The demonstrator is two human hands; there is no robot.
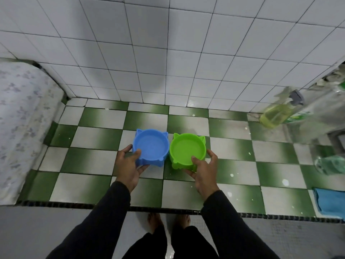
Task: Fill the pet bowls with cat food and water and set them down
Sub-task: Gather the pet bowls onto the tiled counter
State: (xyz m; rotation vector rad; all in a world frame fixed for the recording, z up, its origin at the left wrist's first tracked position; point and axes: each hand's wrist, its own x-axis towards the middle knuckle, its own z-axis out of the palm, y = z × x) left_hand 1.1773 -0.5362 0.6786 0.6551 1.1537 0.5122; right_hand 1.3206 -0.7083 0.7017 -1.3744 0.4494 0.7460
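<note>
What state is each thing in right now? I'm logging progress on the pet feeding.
blue bowl: empty, upright, gripped by left hand
green bowl: empty, upright, gripped by right hand
spray bottle: part full of yellow liquid
blue cloth: folded, lying flat

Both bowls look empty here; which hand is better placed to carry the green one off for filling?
Right. The right hand already grips the green bowl; the left hand holds the blue bowl.
</note>
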